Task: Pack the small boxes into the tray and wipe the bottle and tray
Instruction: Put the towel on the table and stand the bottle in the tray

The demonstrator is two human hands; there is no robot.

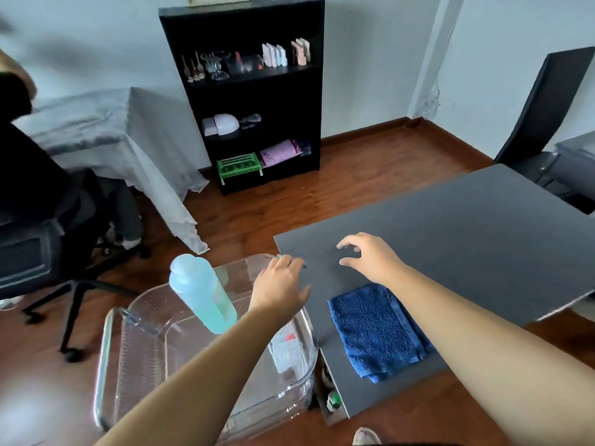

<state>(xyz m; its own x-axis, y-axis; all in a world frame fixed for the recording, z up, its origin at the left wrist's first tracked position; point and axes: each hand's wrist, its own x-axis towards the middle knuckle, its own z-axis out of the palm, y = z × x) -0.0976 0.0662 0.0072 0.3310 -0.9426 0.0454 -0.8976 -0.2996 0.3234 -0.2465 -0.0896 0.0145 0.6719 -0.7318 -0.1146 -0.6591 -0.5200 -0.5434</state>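
Note:
A clear plastic tray (141, 320) sits on a cart to the left of the dark grey table (467, 239). Inside the tray stands a light blue-green bottle (201, 292), and a small white box with a red mark (285, 347) lies against the tray's right wall. A folded blue towel (375, 331) rests on the table's near left corner. My left hand (278, 286) hovers over the tray's far right rim, fingers loose, holding nothing. My right hand (370, 255) floats above the table beyond the towel, fingers curled apart and empty.
A black bookshelf (251, 91) holding small items and a green basket (238, 165) stands against the far wall. At the left are a black office chair (42, 252) and a cloth-draped table (106, 130). A black chair (547, 107) stands at the right.

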